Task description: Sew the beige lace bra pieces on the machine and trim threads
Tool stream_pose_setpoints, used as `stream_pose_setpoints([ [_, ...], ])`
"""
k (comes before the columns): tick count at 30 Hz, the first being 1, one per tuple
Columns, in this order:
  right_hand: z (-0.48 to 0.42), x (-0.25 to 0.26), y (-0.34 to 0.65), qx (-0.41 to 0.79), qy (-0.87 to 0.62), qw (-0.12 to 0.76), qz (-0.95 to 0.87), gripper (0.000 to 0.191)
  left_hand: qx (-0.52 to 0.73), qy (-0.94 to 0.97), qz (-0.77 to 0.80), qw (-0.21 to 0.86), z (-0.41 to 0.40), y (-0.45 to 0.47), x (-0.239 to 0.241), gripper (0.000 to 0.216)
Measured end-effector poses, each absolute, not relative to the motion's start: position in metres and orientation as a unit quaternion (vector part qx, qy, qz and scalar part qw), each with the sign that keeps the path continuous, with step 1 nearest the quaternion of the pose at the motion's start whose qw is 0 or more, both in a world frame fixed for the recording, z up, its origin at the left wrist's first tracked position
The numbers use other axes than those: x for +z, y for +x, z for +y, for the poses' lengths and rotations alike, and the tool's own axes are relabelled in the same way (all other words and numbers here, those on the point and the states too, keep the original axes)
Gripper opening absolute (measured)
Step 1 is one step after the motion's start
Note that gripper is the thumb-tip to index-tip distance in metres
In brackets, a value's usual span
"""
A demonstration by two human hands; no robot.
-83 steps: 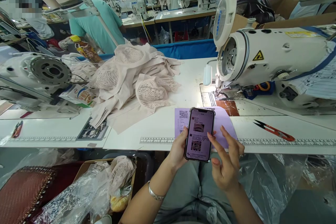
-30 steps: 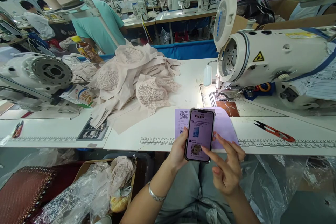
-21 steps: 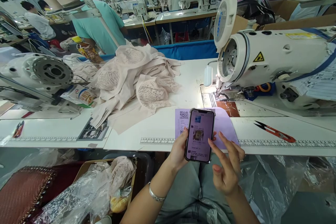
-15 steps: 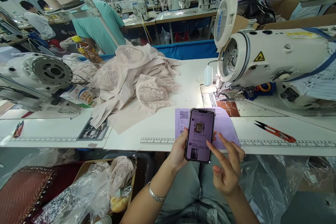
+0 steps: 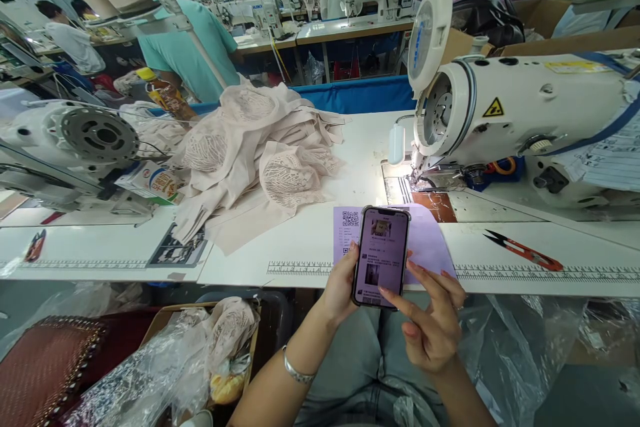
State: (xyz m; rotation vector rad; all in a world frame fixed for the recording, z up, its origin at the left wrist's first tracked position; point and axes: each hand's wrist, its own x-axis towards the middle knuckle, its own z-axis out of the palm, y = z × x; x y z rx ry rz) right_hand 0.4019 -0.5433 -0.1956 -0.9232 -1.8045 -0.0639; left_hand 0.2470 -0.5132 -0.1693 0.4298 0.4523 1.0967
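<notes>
My left hand (image 5: 339, 288) grips a smartphone (image 5: 381, 256) upright over the front edge of the white sewing table (image 5: 310, 240). The lit screen shows a feed of pictures and text. My right hand (image 5: 431, 325) hovers at the phone's lower right, fingers spread, with the index fingertip touching the bottom of the screen. A silver bracelet (image 5: 295, 369) circles my left wrist. Behind the phone a lilac paper sheet (image 5: 430, 243) with a QR code lies flat on the table.
A white sewing machine (image 5: 520, 120) stands at the right, red thread snips (image 5: 525, 250) in front of it. A pile of beige lace fabric pieces (image 5: 255, 153) lies left of centre. A second machine (image 5: 75, 147) is at far left. Other people work at tables behind.
The feed on the phone screen has scrolled upward. My right index finger has dropped from mid-screen to the bottom of the screen. My left hand and the phone stay in place.
</notes>
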Motion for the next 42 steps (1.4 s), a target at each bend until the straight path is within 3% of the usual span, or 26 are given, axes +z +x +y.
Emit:
stream_pose_setpoints([
  [9,-0.5413,-0.1965,0.4016,-0.031,-0.424,0.511,-0.747,0.050,0.530,0.164,0.241,0.796,-0.5133,0.2474,-0.1686,0.052],
  [31,-0.5440,-0.1993,0.4042,-0.035,-0.383,0.530,-0.756,0.053,0.499,0.209,0.219,0.812,-0.5151,0.2453,-0.1691,0.066],
  [42,-0.5409,-0.1974,0.4001,-0.044,-0.419,0.514,-0.748,0.051,0.521,0.171,0.231,0.804,-0.5143,0.2469,-0.1706,0.053],
])
